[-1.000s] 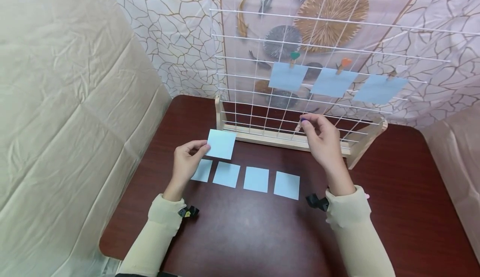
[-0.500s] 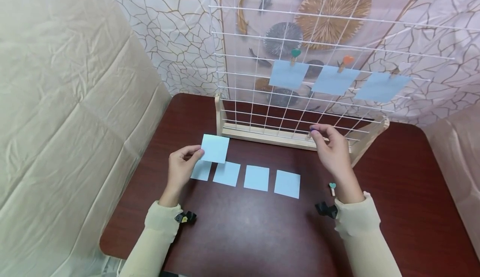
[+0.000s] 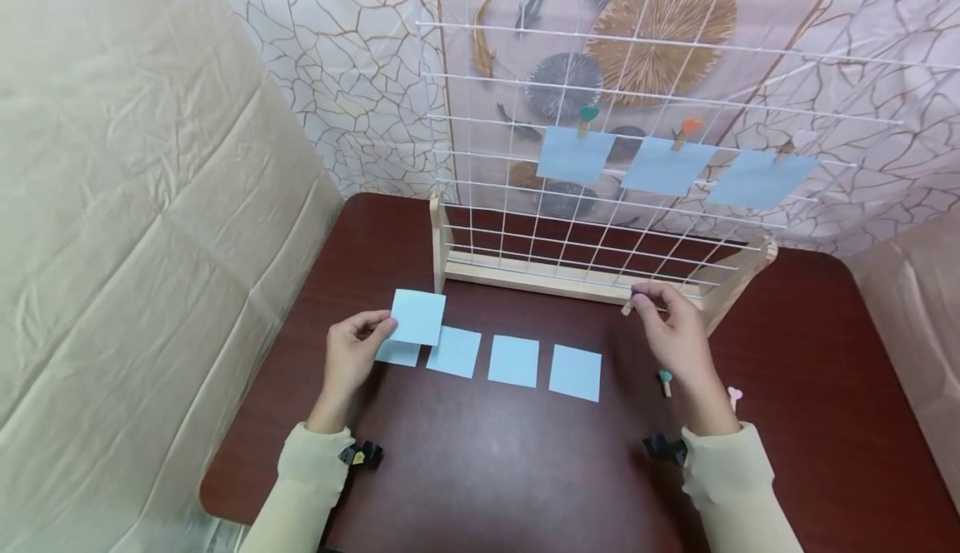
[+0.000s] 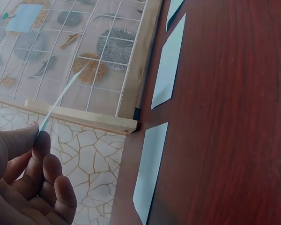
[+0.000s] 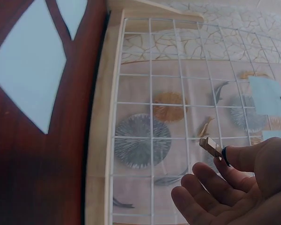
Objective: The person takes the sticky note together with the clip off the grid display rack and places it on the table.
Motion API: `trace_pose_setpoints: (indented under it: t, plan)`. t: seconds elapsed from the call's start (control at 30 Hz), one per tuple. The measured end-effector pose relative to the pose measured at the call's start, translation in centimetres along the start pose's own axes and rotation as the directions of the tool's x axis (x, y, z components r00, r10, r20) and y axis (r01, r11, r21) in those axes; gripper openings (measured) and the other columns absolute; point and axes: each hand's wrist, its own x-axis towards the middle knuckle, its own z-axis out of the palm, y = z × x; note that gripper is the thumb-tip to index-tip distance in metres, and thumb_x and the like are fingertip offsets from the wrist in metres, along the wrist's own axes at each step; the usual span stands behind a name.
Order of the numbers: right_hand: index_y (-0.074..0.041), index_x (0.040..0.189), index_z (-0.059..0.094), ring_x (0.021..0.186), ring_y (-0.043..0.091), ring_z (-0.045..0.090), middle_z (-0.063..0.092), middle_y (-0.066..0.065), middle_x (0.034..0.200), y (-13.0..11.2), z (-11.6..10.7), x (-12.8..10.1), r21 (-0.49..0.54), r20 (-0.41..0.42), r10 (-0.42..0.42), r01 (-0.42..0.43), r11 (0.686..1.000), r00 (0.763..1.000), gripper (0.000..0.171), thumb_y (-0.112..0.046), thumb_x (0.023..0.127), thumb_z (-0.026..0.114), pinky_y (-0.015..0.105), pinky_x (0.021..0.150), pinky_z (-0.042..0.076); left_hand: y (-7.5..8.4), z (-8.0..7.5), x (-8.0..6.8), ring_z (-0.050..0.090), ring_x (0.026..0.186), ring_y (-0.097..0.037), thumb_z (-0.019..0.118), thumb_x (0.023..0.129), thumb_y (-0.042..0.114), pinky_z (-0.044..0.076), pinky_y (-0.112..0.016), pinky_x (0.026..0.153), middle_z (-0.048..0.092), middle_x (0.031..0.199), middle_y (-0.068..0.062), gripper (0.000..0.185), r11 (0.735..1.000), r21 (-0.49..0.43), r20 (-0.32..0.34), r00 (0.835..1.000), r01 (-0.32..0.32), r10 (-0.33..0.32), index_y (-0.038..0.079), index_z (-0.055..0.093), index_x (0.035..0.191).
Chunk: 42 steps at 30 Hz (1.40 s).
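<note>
We see the left hand (image 3: 351, 355) pinching a blue paper square (image 3: 417, 317) by its edge, raised just above the row of squares (image 3: 513, 361) on the desk (image 3: 817, 420). Our right hand (image 3: 675, 332) pinches a small wooden clip (image 3: 628, 304) near the wire grid's wooden base (image 3: 540, 276).

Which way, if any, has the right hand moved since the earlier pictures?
Yes: the right hand, pinching a clothespin, dropped from the wire grid toward the table.
</note>
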Motion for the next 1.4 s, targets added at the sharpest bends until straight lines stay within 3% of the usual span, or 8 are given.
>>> trace_pose_setpoints:
  t: [0.1, 0.2, 0.5, 0.77, 1.0, 1.27, 1.4]
  plan:
    - [0.007, 0.123, 0.069, 0.101, 0.005, 0.058, 0.071, 0.024, 0.122, 0.5, 0.1, -0.3, -0.012, -0.012, -0.003, 0.003, 1.0, 1.0, 0.026, -0.013, 0.109, 0.059, 0.013, 0.077, 0.042, -0.1, -0.3, -0.1, 0.064, 0.076, -0.006, 0.081, 0.093, 0.005, 0.051, -0.017, 0.067, 0.077, 0.093, -0.019, 0.015, 1.0, -0.002, 0.009, 1.0, 0.002, -0.002, -0.006, 0.08, 0.104]
    - [0.007, 0.122, 0.07, 0.1, -0.003, 0.053, 0.071, 0.024, 0.122, 0.9, 0.0, -0.5, -0.018, -0.016, 0.001, -0.001, 1.0, 1.0, 0.025, -0.012, 0.108, 0.06, 0.015, 0.081, 0.04, -0.2, -0.5, -0.3, 0.064, 0.076, -0.006, 0.082, 0.093, 0.005, 0.05, -0.017, 0.067, 0.077, 0.094, -0.021, 0.016, 1.0, -0.006, 0.014, 1.0, 0.007, -0.007, -0.006, 0.08, 0.105]
    - [0.006, 0.12, 0.071, 0.095, 0.006, 0.052, 0.073, 0.023, 0.115, 1.9, -0.4, -1.5, -0.056, -0.017, 0.01, -0.011, 0.998, 1.0, 0.024, -0.012, 0.107, 0.061, 0.021, 0.083, 0.039, -0.3, -1.3, -0.9, 0.062, 0.079, -0.004, 0.083, 0.093, 0.008, 0.049, -0.015, 0.069, 0.077, 0.102, -0.023, 0.021, 0.997, 0.038, 0.031, 0.998, 0.062, -0.063, -0.005, 0.08, 0.109]
    - [0.004, 0.121, 0.073, 0.088, 0.001, 0.053, 0.073, 0.021, 0.117, 2.4, -0.5, -2.6, -0.046, -0.013, 0.071, -0.072, 0.996, 0.997, 0.026, -0.015, 0.108, 0.062, 0.016, 0.073, 0.041, -0.7, -2.2, -1.6, 0.064, 0.08, -0.006, 0.081, 0.095, 0.012, 0.05, -0.017, 0.069, 0.077, 0.098, -0.019, 0.021, 0.99, 0.099, 0.061, 0.993, 0.098, -0.104, -0.003, 0.08, 0.11]
    - [0.002, 0.121, 0.073, 0.086, -0.005, 0.056, 0.075, 0.02, 0.11, 3.5, -0.9, -3.8, -0.072, -0.006, 0.094, -0.094, 0.993, 0.996, 0.026, -0.017, 0.108, 0.062, 0.014, 0.075, 0.042, -1.3, -2.8, -2.3, 0.066, 0.082, -0.007, 0.08, 0.096, 0.015, 0.051, -0.018, 0.07, 0.078, 0.099, -0.017, 0.022, 0.982, 0.131, 0.064, 0.987, 0.136, -0.145, -0.002, 0.08, 0.11]
    - [0.005, 0.124, 0.071, 0.056, 0.002, 0.055, 0.073, 0.018, 0.095, 4.7, -1.4, -4.7, -0.036, 0.037, 0.111, -0.11, 0.993, 0.993, 0.026, -0.014, 0.107, 0.064, 0.021, 0.051, 0.045, -1.9, -3.4, -3.1, 0.065, 0.08, -0.007, 0.08, 0.097, 0.014, 0.05, -0.019, 0.069, 0.077, 0.098, -0.016, 0.02, 0.975, 0.161, 0.07, 0.983, 0.155, -0.167, -0.002, 0.08, 0.109]
    - [0.006, 0.125, 0.07, 0.054, 0.007, 0.053, 0.072, 0.017, 0.094, 5.1, -1.5, -5.1, -0.028, 0.076, 0.12, -0.118, 0.993, 0.99, 0.028, -0.014, 0.107, 0.064, 0.023, 0.05, 0.045, -2.1, -3.7, -3.4, 0.064, 0.078, -0.009, 0.08, 0.097, 0.015, 0.05, -0.021, 0.068, 0.077, 0.094, -0.014, 0.02, 0.968, 0.186, 0.078, 0.98, 0.168, -0.185, -0.001, 0.08, 0.108]
